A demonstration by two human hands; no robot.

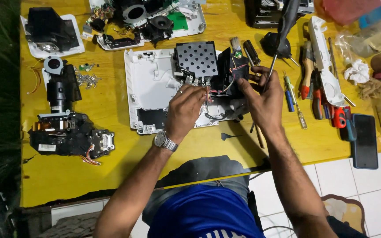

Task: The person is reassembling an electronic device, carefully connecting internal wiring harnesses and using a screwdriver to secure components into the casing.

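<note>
- Tabletop (111, 105): a yellow-painted wooden surface, scuffed and chipped along its near edge, filling most of the view; dark foliage-like shadow borders it on the left.
- Floor (375, 185): white square tiles, visible below and right of the tabletop; part of a patterned mat lies by the person's right arm.
- Landmark, white housing tray (148, 90): an opened plastic device shell at the middle of the tabletop, carrying a black perforated metal plate (196, 58) and a black fan block (232, 70) with red and white wires.
- Left hand (185, 110), wristwatch on the wrist: fingers curled over the wires at the tray's centre, pinching them; exactly what is gripped cannot be told.
- Right hand (263, 99): at the tray's right edge, fingertips on the fan block, closed around a slim screwdriver (265, 88) whose shaft angles up and away.
- Left of the tray: a black optical assembly (67, 132) bearing a small white rectangular label on its near face, a round fan (54, 65) and a heap of loose screws (87, 79).
- Behind the tray: a second opened white shell (155, 20) with a green circuit board and speaker.
- Right of the tray: a row of screwdrivers and pliers (318, 97) with red, blue and wooden handles, a crumpled white tissue (357, 71), clear plastic bags (358, 42), and a dark phone (364, 140) lying flat at the tabletop's near edge.
</note>
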